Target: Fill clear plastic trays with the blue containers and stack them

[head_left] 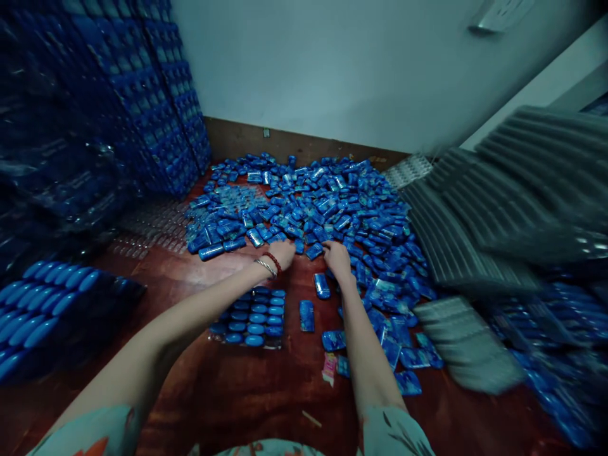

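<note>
My left hand [284, 254], with a red bead bracelet and a metal bangle at its wrist, is at the front edge of a heap of small shiny blue wrapped packets [327, 202]. Its fingers are curled in, and what they hold is hidden. Bent fingers of my right hand [337, 258] close at the end of one blue packet [314, 251]. Below my left wrist lies a clear tray [256, 328] with rows of blue rounded pieces. Loose blue packets [306, 315] lie on the reddish floor between my forearms.
Tall stacks of filled blue trays [142, 95] stand at left, with more filled trays [45, 297] nearer me. Clear trays [152, 221] lie beside the heap. Blurred stacks of grey ribbed trays [479, 209] lean in from the right. A pink wrapper [329, 367] lies on the floor.
</note>
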### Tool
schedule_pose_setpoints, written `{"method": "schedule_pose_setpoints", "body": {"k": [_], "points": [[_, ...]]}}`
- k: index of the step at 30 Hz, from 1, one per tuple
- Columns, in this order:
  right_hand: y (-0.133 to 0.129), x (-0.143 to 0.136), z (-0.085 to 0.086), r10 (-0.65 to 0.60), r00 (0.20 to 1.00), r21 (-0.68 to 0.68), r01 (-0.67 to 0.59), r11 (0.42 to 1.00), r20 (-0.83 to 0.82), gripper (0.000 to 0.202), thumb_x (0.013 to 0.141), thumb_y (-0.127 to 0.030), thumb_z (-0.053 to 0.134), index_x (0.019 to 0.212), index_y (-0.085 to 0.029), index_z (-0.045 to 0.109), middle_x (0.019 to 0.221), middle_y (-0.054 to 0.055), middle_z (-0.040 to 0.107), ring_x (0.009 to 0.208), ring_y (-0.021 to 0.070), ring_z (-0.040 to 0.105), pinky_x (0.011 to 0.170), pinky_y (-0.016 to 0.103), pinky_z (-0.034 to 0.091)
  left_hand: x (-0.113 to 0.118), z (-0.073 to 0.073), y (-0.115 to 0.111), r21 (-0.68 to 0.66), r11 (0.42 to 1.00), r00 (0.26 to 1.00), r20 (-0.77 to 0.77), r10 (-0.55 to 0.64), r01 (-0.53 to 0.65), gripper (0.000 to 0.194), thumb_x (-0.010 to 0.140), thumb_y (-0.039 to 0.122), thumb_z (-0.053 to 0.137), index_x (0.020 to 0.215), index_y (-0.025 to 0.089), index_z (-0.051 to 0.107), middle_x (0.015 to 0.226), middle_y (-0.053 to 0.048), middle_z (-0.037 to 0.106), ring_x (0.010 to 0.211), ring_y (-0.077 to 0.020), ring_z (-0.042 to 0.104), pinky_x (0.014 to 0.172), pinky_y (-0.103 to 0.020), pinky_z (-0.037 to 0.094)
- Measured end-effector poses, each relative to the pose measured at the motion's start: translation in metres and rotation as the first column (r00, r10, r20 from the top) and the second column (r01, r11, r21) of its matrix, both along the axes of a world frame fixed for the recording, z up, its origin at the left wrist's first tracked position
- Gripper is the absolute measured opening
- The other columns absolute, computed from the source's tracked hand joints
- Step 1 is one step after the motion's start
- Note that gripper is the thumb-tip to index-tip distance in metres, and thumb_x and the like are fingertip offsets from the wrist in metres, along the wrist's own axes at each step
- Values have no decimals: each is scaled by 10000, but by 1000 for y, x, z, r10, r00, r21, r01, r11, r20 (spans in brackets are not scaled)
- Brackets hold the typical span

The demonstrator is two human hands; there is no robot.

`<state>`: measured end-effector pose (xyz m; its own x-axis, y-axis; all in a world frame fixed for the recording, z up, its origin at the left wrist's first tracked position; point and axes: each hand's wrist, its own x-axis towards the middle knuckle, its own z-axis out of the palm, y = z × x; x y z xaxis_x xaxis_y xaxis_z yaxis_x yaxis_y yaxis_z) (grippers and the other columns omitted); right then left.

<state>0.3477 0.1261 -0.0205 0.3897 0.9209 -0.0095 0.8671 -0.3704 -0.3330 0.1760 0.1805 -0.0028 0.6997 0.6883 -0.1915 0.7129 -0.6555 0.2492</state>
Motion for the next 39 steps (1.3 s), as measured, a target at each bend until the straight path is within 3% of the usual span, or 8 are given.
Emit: {"method": "schedule_pose_setpoints", "body": {"k": [5, 11, 18, 21, 24, 30, 34, 39], "points": [[14, 6, -9, 77, 995, 105, -71, 992, -59, 287, 859, -156, 436, 1012, -181, 678, 1014, 73, 698, 974, 192, 624, 860, 277, 438, -38, -24, 61, 10, 988, 988, 40, 152, -153, 359, 759, 137, 557, 1112, 114, 501, 1168, -173, 501, 995, -264, 574, 811, -376, 475], [39, -28, -23, 285, 953, 172, -265, 949, -102, 299, 877, -157, 421, 1029, -203, 674, 1040, 38, 694, 982, 158, 619, 894, 265, 433, -63, -36, 87, -8, 993, 987, 103, 121, -121, 392, 744, 154, 571, 1127, 133, 489, 1041, -92, 584, 954, -201, 580, 834, -310, 473], [55, -77, -32, 512, 858, 45, -510, 859, -35, 508, 828, -162, 540, 1327, -225, 464, 1426, 113, 397, 1259, 266, 399, 1000, 458, 351, -66, -49, 58, 40, 996, 996, 58, 74, -76, 574, 768, 113, 504, 1328, 169, 389, 1443, -185, 320, 1294, -364, 313, 965, -558, 348], [32, -79, -36, 607, 793, -68, -609, 790, -47, 599, 827, -150, 534, 1396, -198, 353, 1477, 140, 293, 1322, 267, 313, 1037, 468, 310, -79, -49, 43, -29, 998, 998, 38, -52, 53, 588, 774, 133, 518, 1346, 137, 383, 1453, -189, 310, 1327, -329, 292, 1024, -490, 321], [10, -66, -35, 657, 731, -16, -670, 742, -185, 555, 832, -125, 510, 1372, -182, 395, 1467, 137, 318, 1343, 214, 298, 1064, 401, 297, -101, -40, 40, -135, 972, 974, 148, -173, 193, 530, 806, 168, 498, 1330, 160, 419, 1422, -143, 390, 1308, -246, 360, 1036, -364, 336], [7, -44, -22, 485, 824, 239, -428, 872, -293, 301, 865, -138, 453, 1106, -156, 633, 1124, 92, 649, 1073, 170, 573, 962, 317, 404, -134, -14, 57, -165, 978, 912, 368, 182, -128, 280, 838, 201, 418, 1015, 145, 628, 995, -76, 667, 923, -197, 612, 833, -298, 461], [25, -59, -15, 497, 822, 215, -451, 866, -279, 239, 859, -167, 494, 1032, -171, 658, 1037, 63, 670, 991, 167, 596, 904, 293, 424, -132, -15, 50, -153, 983, 935, 324, 143, -97, 180, 795, 256, 525, 895, 143, 622, 868, -58, 637, 807, -191, 594, 757, -295, 464], [37, -90, -10, 593, 780, 31, -600, 799, -198, 536, 785, -207, 625, 1296, -213, 461, 1212, 90, 524, 1129, 208, 493, 916, 336, 401, -120, -25, 37, -132, 987, 964, 235, 122, -92, 443, 691, 262, 689, 1079, 115, 536, 1064, -131, 522, 910, -218, 552, 794, -323, 466]]}}
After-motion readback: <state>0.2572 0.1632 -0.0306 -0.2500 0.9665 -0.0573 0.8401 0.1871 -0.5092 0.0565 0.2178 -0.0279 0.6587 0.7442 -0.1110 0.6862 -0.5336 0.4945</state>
